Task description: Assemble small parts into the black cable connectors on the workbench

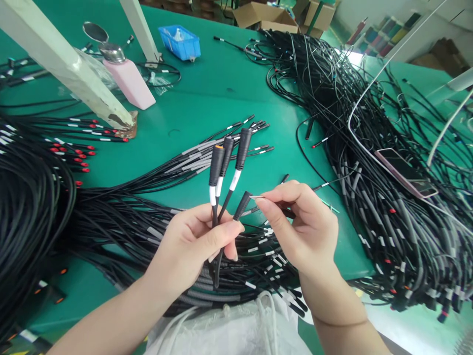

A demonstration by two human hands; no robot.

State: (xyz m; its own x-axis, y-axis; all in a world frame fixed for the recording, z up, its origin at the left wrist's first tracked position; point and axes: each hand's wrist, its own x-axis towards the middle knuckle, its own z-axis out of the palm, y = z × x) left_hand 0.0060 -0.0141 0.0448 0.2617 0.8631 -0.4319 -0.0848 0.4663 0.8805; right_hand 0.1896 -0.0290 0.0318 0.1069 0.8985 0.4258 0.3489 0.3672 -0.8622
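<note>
My left hand [201,234] is closed around several black cables, whose connectors fan out above the thumb. One connector [216,165] shows an orange rim at its top, and white labels wrap the cables just below. A shorter black connector [242,204] leans right from between my left thumb and fingers. My right hand [301,224] pinches a thin, pale, needle-like piece [255,197] between thumb and forefinger. Its tip meets or nearly meets the open end of the short connector; I cannot tell how far it goes in. Below my hands lies a bundle of black cables [121,217].
Large cable heaps cover the right [343,108] and left [33,182] of the green table [221,98]. A pink pump bottle [131,84], a blue bin [180,42] and a white post [70,64] stand toward the back left. A phone [406,172] rests on the right heap.
</note>
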